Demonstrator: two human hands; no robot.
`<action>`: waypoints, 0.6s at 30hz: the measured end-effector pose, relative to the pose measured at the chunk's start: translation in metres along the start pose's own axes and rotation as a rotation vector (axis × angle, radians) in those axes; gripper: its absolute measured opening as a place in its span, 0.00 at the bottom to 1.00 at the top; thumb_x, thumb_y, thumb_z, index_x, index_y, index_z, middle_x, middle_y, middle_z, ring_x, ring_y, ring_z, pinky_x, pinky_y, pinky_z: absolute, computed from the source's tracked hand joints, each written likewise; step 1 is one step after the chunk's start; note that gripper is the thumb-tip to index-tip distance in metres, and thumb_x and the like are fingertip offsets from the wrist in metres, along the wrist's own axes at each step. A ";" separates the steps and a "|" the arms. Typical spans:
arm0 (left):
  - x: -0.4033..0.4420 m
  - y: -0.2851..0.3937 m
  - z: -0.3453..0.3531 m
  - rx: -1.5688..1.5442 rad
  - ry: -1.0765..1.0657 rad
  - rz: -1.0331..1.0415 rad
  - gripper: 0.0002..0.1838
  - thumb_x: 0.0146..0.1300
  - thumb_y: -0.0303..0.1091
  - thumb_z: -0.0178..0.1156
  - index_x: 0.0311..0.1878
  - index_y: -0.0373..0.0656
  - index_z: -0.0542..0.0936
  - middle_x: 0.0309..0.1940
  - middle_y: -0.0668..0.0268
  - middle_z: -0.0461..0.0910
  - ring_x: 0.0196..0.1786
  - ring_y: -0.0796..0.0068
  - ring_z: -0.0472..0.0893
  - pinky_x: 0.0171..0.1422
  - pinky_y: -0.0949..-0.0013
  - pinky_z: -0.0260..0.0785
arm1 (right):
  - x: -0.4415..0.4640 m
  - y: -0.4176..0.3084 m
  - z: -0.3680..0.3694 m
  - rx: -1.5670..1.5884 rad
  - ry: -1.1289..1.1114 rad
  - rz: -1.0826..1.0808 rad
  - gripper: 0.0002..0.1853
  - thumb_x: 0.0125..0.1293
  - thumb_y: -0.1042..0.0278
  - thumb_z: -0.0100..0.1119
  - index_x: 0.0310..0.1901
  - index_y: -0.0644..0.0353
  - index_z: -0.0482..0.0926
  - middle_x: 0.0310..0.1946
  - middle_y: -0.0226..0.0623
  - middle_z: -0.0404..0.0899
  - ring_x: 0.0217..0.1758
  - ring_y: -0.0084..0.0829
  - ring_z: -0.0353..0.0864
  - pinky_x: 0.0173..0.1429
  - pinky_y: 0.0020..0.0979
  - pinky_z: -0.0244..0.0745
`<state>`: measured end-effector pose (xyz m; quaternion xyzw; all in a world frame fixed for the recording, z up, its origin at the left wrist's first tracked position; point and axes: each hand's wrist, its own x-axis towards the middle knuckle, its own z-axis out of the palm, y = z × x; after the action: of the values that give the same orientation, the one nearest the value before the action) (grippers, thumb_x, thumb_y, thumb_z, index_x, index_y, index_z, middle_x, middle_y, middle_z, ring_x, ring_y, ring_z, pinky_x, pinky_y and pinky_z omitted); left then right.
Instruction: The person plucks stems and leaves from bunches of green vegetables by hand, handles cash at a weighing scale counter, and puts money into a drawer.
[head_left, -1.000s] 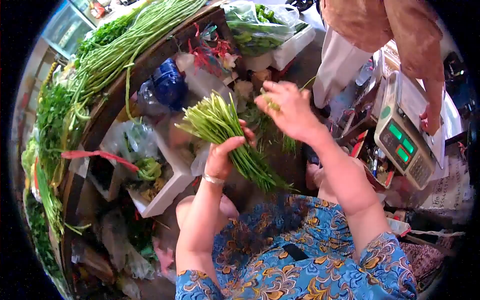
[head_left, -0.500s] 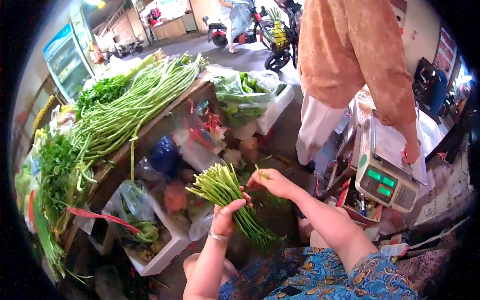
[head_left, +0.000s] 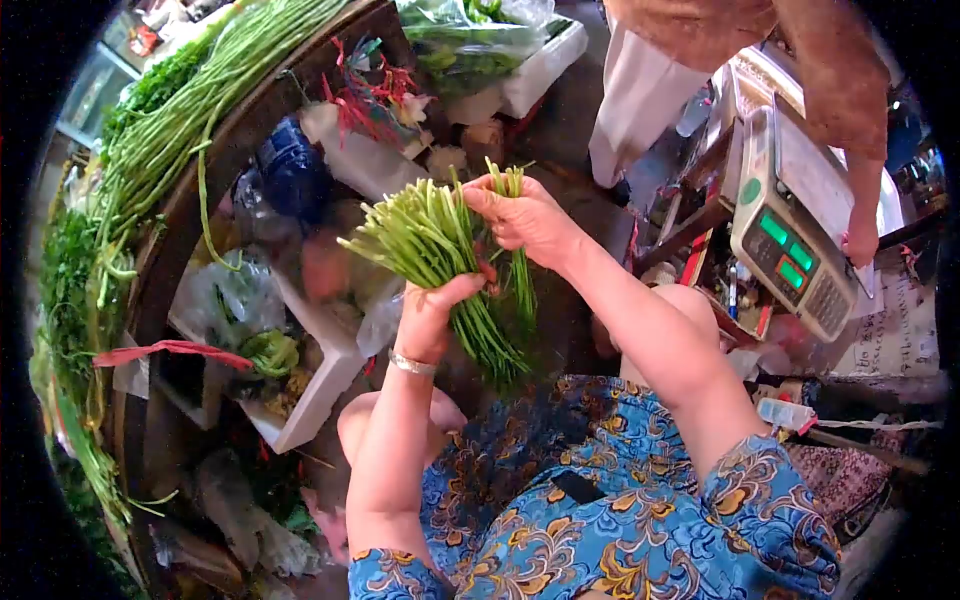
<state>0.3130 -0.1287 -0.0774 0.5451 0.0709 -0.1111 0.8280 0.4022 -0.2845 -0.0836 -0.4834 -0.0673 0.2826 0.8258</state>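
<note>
A thick bunch of slim green vegetable stems (head_left: pixel 418 235) is in the grip of my left hand (head_left: pixel 436 308), its pale cut ends up and its darker ends hanging down. My right hand (head_left: pixel 533 224) is closed on a smaller bundle of stems (head_left: pixel 522 290) just right of the bunch. That bundle pokes out above my fingers and hangs below them. The two hands are close together over my lap, and the right fingertips are at the bunch's upper right side.
Long beans (head_left: pixel 190 140) and leafy greens (head_left: pixel 65 260) lie along the counter at left. Below stands a white foam box (head_left: pixel 330 375) with vegetable scraps. A digital scale (head_left: pixel 790 250) is at right, where another person's hand (head_left: pixel 860 243) rests near its edge.
My right hand, which held about one stem, now grips a small bundle and is nearer the bunch. The view has tilted down, showing more of my lap.
</note>
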 end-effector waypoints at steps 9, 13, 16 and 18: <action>0.006 -0.003 -0.002 0.081 0.181 -0.032 0.14 0.49 0.26 0.63 0.42 0.35 0.77 0.31 0.61 0.81 0.30 0.70 0.80 0.38 0.70 0.74 | 0.006 -0.016 -0.037 0.083 0.220 -0.210 0.08 0.63 0.63 0.61 0.32 0.56 0.76 0.16 0.17 0.60 0.14 0.11 0.54 0.17 0.17 0.49; 0.007 -0.001 -0.015 0.073 0.228 -0.002 0.15 0.49 0.25 0.64 0.42 0.37 0.77 0.28 0.63 0.80 0.28 0.71 0.80 0.34 0.69 0.72 | 0.001 -0.028 -0.053 0.143 0.285 -0.259 0.07 0.63 0.65 0.61 0.32 0.57 0.76 0.16 0.17 0.59 0.15 0.10 0.54 0.17 0.16 0.48; 0.009 -0.001 -0.030 0.039 0.303 0.043 0.14 0.49 0.23 0.65 0.41 0.37 0.77 0.28 0.64 0.79 0.28 0.71 0.80 0.33 0.70 0.73 | -0.002 -0.034 -0.064 0.151 0.352 -0.317 0.06 0.63 0.64 0.61 0.33 0.55 0.77 0.18 0.18 0.65 0.16 0.12 0.59 0.17 0.17 0.50; 0.011 -0.001 -0.042 0.028 0.404 0.100 0.14 0.49 0.23 0.65 0.41 0.36 0.78 0.28 0.64 0.80 0.28 0.71 0.80 0.33 0.71 0.73 | -0.001 -0.038 -0.074 0.185 0.425 -0.349 0.05 0.63 0.64 0.62 0.33 0.54 0.77 0.19 0.19 0.67 0.17 0.12 0.61 0.18 0.17 0.51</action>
<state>0.3229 -0.0919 -0.0978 0.5707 0.2066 0.0406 0.7937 0.4455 -0.3553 -0.0903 -0.4354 0.0513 0.0333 0.8981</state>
